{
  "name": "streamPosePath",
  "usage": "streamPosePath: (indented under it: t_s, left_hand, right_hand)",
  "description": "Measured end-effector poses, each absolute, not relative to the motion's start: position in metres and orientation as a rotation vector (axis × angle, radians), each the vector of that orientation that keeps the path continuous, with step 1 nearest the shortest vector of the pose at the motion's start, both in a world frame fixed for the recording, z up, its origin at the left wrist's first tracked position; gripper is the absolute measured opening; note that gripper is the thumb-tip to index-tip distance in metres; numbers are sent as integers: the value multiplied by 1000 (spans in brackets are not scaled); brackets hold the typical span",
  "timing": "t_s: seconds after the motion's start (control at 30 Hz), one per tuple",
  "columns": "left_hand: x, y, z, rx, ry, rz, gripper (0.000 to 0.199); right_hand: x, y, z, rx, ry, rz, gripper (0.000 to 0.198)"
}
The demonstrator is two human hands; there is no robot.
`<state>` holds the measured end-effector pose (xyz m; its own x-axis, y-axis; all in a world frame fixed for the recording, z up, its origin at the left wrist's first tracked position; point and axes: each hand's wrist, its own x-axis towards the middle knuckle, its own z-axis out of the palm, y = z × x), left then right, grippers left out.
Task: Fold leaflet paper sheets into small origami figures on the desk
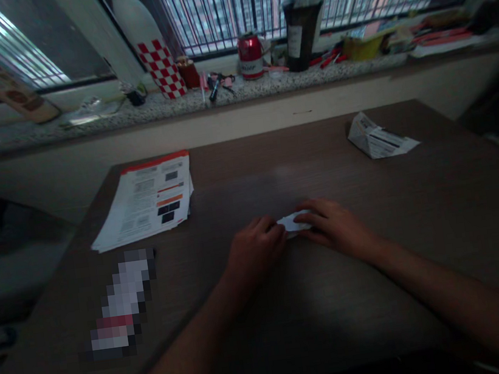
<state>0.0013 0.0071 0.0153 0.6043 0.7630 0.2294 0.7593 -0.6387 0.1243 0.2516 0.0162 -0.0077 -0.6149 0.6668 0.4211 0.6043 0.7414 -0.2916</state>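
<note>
Between my two hands, at the middle of the dark wooden table (pixel 265 307), lies a small piece of white paper (pixel 292 224), apparently folded. My left hand (pixel 257 244) is closed on its left end with the fingers bent down. The thumb and fingers of my right hand (pixel 333 225) pinch its right end. Fingers cover both ends of the paper, so its full shape is hidden. A folded printed paper shape (pixel 378 138) rests at the table's far right, apart from my hands.
A stack of printed sheets (pixel 150 200) lies at the back left, with a pixelated object (pixel 122 305) in front of it. Along the windowsill (pixel 107 121) stand a red can (pixel 250 57), a dark cup (pixel 302 36), a red-and-white checkered vase (pixel 161 67) and clutter.
</note>
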Motion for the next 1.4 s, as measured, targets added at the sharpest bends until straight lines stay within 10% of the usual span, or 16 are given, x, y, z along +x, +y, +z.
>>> streamPosePath:
  t_s: [0.23, 0.63, 1.4]
  left_hand:
    - [1, 4, 15, 2764, 1398, 472, 13]
    - [0, 1, 13, 2611, 1391, 761, 17]
    - [1, -3, 21, 2535, 1300, 929, 10]
  right_hand:
    - [247, 6, 4, -1144, -2118, -7, 18]
    - [221, 6, 5, -1325, -1528, 1362, 46]
    - [202, 11, -14, -1007, -1460, 1425, 40]
